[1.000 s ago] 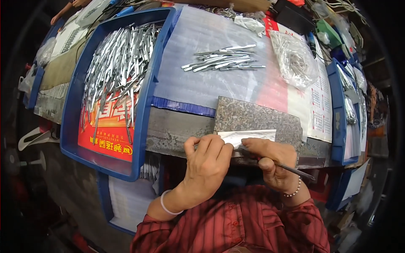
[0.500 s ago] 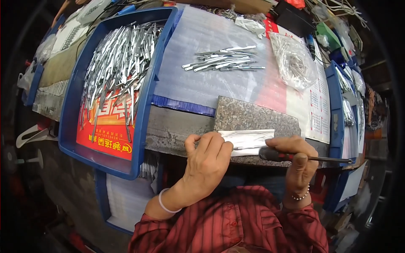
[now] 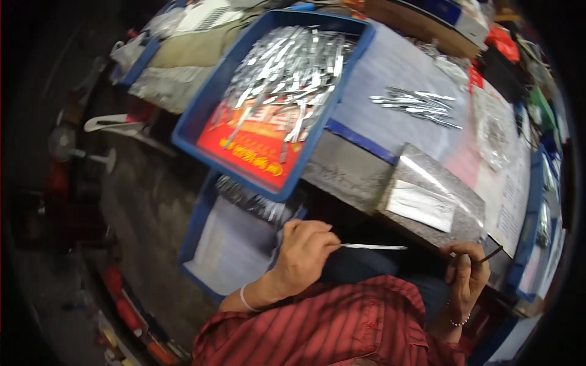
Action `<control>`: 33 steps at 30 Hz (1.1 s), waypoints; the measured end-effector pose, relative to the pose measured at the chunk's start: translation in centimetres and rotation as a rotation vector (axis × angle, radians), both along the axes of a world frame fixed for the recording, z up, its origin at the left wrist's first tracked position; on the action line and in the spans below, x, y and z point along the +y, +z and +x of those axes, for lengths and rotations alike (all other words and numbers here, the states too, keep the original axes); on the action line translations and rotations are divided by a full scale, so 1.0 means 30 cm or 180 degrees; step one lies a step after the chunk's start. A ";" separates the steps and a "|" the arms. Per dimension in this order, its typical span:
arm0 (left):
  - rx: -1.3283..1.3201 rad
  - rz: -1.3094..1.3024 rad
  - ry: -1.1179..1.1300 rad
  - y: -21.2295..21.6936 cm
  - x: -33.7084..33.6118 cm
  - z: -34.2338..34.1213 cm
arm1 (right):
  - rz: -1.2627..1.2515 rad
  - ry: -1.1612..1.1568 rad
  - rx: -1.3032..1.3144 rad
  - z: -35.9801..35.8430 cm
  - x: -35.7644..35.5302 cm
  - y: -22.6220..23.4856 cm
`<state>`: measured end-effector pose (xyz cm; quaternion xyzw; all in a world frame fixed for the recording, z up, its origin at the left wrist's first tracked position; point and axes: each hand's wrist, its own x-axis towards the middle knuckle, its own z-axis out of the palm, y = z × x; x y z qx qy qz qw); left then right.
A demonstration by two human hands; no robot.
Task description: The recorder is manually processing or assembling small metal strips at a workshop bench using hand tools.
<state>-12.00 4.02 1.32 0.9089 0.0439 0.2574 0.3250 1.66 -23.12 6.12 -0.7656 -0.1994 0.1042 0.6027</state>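
Head view, only cam: left hand [image 3: 303, 249] pinches one end of a thin silver metal strip [image 3: 373, 247] betw. thumb and fingertips; strip sticks out level to the right, free end unsupported, over the lap and below the table edge. Right hand [image 3: 467, 274] is closed round a slim dark-handled tool [image 3: 488, 255], tip pointing up-right, well apart from the strip.

Handling, my read: strip looks v. light, flat, prob. springy and easy to bend; edges may be sharp, surface shiny so likely slippery. Best held near one end w/ a flat pinch on the broad faces, not the edges.

Around: grey stone block [image 3: 436, 195] w/ a foil-like sheet on top sits just above the hands. Blue tray [image 3: 201, 122] heaped w/ similar strips is up-left; a small loose pile of strips [image 3: 418, 104] lies further back on the table. Second blue tray [image 3: 195, 235] sits lower, beside the left hand.
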 end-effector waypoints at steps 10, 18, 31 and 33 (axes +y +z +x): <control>0.0979 0.0859 0.1819 -0.363 0.307 -0.365 | -0.0581 0.0728 -0.0635 -0.028 0.150 0.009; 0.1259 0.1162 0.1711 -0.386 0.284 -0.238 | -0.0889 0.0832 -0.0675 -0.041 0.144 0.021; 0.0081 -0.0310 -0.0352 0.120 -0.021 0.196 | -0.1274 0.0129 -0.0476 0.127 0.031 -0.010; -0.0068 -0.0147 -0.0584 0.141 -0.043 0.365 | -0.1396 0.0193 -0.0373 0.124 0.006 -0.005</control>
